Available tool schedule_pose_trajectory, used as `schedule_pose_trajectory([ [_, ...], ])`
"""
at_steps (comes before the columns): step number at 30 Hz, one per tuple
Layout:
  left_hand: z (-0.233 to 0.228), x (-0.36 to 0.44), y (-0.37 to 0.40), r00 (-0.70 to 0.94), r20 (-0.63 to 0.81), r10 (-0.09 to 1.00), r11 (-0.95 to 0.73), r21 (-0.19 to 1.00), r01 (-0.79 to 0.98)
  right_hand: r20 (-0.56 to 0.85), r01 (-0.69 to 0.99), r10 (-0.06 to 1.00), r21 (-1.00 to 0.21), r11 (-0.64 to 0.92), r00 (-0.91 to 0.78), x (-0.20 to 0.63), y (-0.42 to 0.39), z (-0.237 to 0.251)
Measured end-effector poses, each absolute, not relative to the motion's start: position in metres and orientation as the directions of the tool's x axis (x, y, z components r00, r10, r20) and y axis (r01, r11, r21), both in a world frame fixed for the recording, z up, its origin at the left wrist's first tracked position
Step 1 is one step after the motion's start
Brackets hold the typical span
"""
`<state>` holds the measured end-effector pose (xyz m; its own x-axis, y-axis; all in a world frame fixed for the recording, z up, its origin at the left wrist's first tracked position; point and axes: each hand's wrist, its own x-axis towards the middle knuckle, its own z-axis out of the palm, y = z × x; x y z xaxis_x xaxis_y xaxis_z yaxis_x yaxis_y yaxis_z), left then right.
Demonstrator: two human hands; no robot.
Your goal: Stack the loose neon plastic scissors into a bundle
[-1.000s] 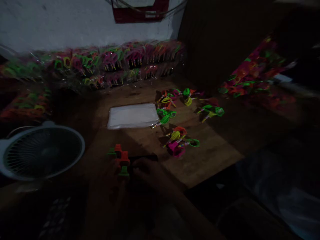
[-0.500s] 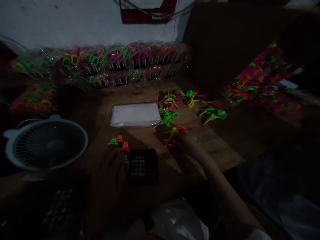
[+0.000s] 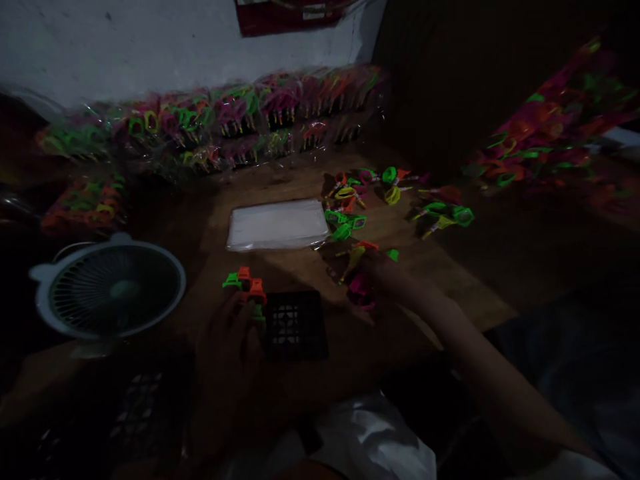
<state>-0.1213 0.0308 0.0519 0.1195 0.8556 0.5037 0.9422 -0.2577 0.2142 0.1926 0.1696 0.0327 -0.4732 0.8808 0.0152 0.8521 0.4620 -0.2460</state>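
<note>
My left hand [image 3: 227,333] rests at the left side of a small black plastic crate [image 3: 320,327], fingers apart. Its fingertips touch green and orange toy watches [image 3: 257,288] standing along that side. To the right, my right hand [image 3: 383,267] reaches low over the table, its fingers dark and partly hidden. A magenta toy watch [image 3: 361,291] hangs under its fingers and appears held. Close to the fingertips are a yellow toy watch [image 3: 356,256] and an orange one [image 3: 369,245]. More toy watches with thin tubes, including a green one [image 3: 343,231], lie loose beyond.
A flat stack of clear plastic bags [image 3: 277,225] lies mid-table. A fan [image 3: 123,290] stands at left, above another dark crate [image 3: 137,407]. Bagged toy watches [image 3: 240,107] line the wall. A large colourful pile [image 3: 545,140] rises at right.
The view has shifted slightly. My right hand has moved a little away and right, toward the yellow and orange watches; the magenta watch shows more fully. My left hand stays by the crate.
</note>
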Motion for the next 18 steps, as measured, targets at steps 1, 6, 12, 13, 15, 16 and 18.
schedule_pose_trajectory([
  [1, 0.052, -0.121, 0.031, 0.115, 0.497, 0.860, -0.248, 0.212, 0.945, 0.019, 0.851, 0.873, -0.215, 0.479, -0.487, 0.188, 0.166, 0.036],
  [6, 0.057, -0.118, 0.029, 0.119, 0.508, 0.853, -0.247, 0.192, 0.950, 0.018, 0.797, 0.797, 0.009, 0.603, -0.603, 0.128, 0.132, 0.048],
  [12, 0.058, -0.118, 0.029, 0.145, 0.517, 0.844, -0.261, 0.159, 0.952, -0.062, 0.736, 0.734, -0.058, 0.674, -0.677, 0.113, 0.136, 0.065],
  [13, 0.057, -0.118, 0.030, 0.144, 0.525, 0.839, -0.263, 0.160, 0.951, -0.048, 0.728, 0.730, -0.133, 0.672, -0.682, 0.119, 0.138, 0.070],
  [15, 0.055, -0.118, 0.031, 0.138, 0.542, 0.829, -0.269, 0.171, 0.948, 0.030, 0.671, 0.746, -0.414, 0.616, -0.666, 0.127, 0.139, 0.075],
  [16, 0.054, -0.118, 0.031, 0.135, 0.553, 0.822, -0.273, 0.175, 0.946, 0.074, 0.590, 0.763, -0.587, 0.555, -0.643, 0.127, 0.136, 0.074],
  [18, 0.053, -0.118, 0.031, 0.138, 0.557, 0.819, -0.277, 0.173, 0.945, 0.116, 0.347, 0.809, -0.862, 0.370, -0.576, 0.116, 0.127, 0.063],
])
